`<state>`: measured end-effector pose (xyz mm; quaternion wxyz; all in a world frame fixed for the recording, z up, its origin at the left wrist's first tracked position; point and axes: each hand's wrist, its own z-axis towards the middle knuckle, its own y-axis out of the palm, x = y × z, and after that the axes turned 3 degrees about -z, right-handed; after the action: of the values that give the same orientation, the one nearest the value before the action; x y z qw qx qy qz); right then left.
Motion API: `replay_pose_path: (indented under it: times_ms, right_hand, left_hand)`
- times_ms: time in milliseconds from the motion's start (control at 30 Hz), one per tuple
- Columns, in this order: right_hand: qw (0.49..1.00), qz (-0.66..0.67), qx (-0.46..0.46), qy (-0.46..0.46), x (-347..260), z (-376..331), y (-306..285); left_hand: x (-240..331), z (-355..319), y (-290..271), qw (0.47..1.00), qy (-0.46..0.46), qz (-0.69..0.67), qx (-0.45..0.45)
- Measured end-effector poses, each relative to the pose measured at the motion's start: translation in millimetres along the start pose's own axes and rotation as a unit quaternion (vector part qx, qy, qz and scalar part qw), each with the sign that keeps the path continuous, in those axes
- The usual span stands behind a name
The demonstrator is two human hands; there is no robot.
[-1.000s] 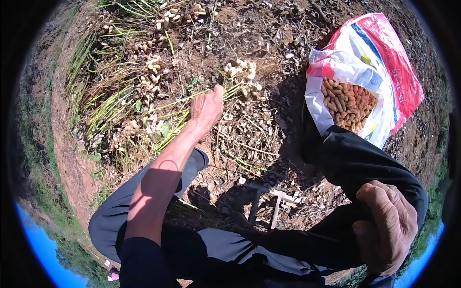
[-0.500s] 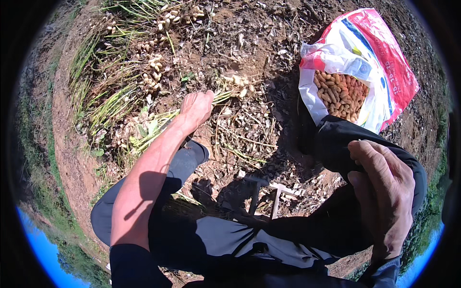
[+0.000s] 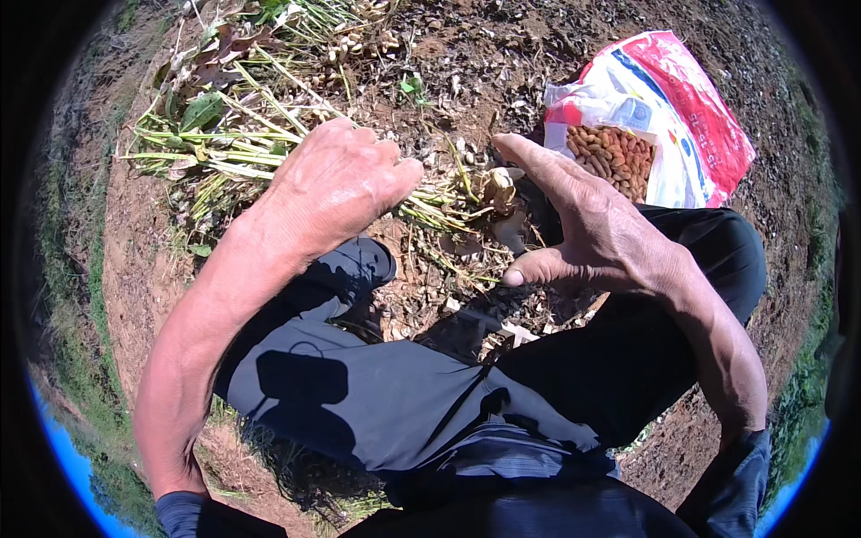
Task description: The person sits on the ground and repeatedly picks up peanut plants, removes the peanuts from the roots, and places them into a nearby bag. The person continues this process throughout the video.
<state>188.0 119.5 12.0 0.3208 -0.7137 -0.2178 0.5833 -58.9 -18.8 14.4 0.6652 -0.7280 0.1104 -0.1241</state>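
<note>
**Steadying the peanut plants (image 3: 435, 208) between two hands**

Our left hand (image 3: 345, 179) is closed in a fist around the stems (image 3: 238, 154). Our right hand (image 3: 596, 215) is open, thumb spread from the fingers, just beside the pods (image 3: 500, 188). Whether it touches them, we cannot tell from this view.

For a sound result, we grip the stems firmly and close to the roots, so that they neither bend nor slip under load. We cup the pods with the whole right hand, thumb opposing the fingers, so that few drop into the leaf litter (image 3: 498, 112). We pull straight away from the left fist; a sideways pull would probably snap stems in among the pods.

The plants span the gap between our hands, and appear to extend left past the fist. There the stems are thin and yellow-green, with a broad green leaf (image 3: 203, 110) among them. Right of the fist they meet pale, cream-coloured pods, too blurred to count. Beyond the right hand, an open red-and-white bag (image 3: 700, 108) contains reddish-brown peanuts (image 3: 614, 157).
</note>
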Motion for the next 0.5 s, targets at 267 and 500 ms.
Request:
replay_pose_path:
  times_ms: [267,500]
  right_hand:
    - [0.991,0.017,0.053,0.118,-7,18,109]
    - [0.965,0.081,0.146,0.202,12,13,152]
  left_hand:
    - [29,-7,33,0.997,-0.034,-0.055,0.043]
    - [111,-36,38,0.668,-0.469,-0.533,0.222]
